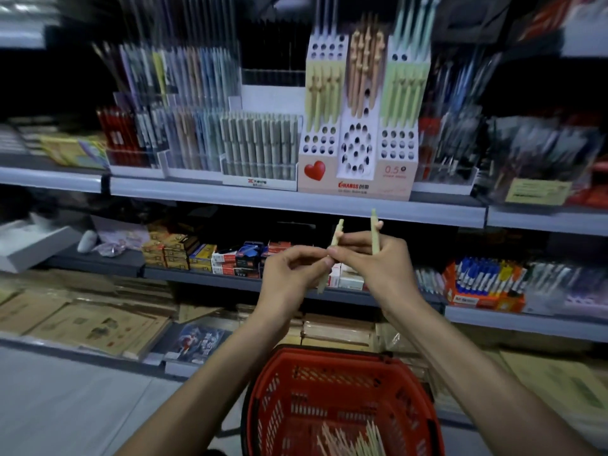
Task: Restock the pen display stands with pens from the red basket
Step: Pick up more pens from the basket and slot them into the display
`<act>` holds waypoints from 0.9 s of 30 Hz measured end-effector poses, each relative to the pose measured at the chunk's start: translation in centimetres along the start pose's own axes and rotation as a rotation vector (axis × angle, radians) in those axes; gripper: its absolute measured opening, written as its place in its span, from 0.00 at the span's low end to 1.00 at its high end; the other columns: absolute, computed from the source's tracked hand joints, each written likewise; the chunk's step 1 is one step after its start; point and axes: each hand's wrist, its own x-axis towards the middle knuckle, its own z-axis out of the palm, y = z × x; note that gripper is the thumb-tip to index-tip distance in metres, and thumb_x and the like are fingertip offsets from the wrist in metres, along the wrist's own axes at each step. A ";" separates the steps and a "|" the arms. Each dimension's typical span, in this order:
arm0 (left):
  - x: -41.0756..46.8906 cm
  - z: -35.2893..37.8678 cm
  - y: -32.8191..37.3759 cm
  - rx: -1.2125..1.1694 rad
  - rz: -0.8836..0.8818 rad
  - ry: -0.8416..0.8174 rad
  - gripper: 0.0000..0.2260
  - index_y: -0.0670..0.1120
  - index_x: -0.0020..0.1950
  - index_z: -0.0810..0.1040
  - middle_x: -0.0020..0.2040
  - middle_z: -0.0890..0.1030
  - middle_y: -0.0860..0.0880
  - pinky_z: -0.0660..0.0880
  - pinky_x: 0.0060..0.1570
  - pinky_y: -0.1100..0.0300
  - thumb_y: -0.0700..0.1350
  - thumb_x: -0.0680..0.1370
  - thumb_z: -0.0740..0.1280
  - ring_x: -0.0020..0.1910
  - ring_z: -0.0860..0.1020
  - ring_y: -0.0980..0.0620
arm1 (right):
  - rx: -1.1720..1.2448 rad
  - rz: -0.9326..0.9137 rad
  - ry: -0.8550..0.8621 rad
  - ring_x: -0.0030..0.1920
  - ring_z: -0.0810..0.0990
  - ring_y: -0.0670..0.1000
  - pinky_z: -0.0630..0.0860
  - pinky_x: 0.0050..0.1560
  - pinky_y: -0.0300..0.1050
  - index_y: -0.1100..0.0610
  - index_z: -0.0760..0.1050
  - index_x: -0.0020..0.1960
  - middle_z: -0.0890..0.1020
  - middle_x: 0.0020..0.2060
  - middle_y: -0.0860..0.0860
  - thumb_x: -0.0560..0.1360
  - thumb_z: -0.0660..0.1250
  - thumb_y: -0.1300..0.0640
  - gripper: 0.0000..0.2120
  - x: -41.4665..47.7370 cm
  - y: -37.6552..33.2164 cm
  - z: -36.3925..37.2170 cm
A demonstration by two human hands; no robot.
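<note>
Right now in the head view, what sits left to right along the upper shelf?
From the left: yellow packets, red pens, grey-green pens, white holed display stand, clear rack of dark pens, tan label card.

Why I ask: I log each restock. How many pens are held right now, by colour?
pale yellow pen: 1, pinched by the left hand, where the two hands meet
pale green pen: 1, upright in the right hand
Total: 2
</note>
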 end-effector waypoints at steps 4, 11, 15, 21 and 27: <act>3.6 1.5 2.8 0.000 0.037 0.025 0.03 0.40 0.49 0.86 0.44 0.87 0.40 0.83 0.51 0.48 0.38 0.76 0.77 0.46 0.85 0.44 | -0.053 -0.043 0.023 0.41 0.87 0.48 0.84 0.49 0.43 0.53 0.86 0.41 0.88 0.38 0.50 0.68 0.81 0.65 0.09 3.9 -2.6 -0.5; 12.0 2.4 7.9 0.264 0.150 0.058 0.04 0.45 0.47 0.89 0.41 0.88 0.48 0.83 0.48 0.52 0.44 0.74 0.79 0.44 0.87 0.50 | -0.167 -0.128 0.069 0.40 0.88 0.48 0.85 0.50 0.46 0.57 0.86 0.42 0.88 0.39 0.50 0.68 0.82 0.65 0.07 11.7 -7.1 -0.3; 17.4 2.8 11.9 0.372 0.203 0.077 0.02 0.44 0.42 0.88 0.35 0.86 0.45 0.81 0.37 0.55 0.41 0.73 0.79 0.37 0.86 0.45 | -0.217 -0.148 0.095 0.39 0.88 0.49 0.86 0.50 0.51 0.58 0.87 0.43 0.88 0.38 0.51 0.67 0.82 0.64 0.07 17.2 -9.5 0.5; 24.2 3.3 17.0 0.505 0.262 0.179 0.03 0.44 0.41 0.87 0.34 0.86 0.48 0.79 0.31 0.60 0.42 0.72 0.80 0.32 0.85 0.55 | -0.263 -0.195 0.151 0.37 0.88 0.46 0.83 0.45 0.40 0.60 0.86 0.43 0.88 0.38 0.50 0.68 0.83 0.62 0.08 24.2 -13.6 1.9; 27.7 3.5 17.7 0.508 0.218 0.254 0.07 0.48 0.35 0.85 0.31 0.85 0.50 0.83 0.38 0.54 0.42 0.73 0.79 0.32 0.85 0.52 | -0.267 -0.163 0.180 0.35 0.87 0.46 0.83 0.42 0.39 0.57 0.84 0.39 0.87 0.37 0.49 0.68 0.82 0.64 0.08 28.0 -14.0 3.5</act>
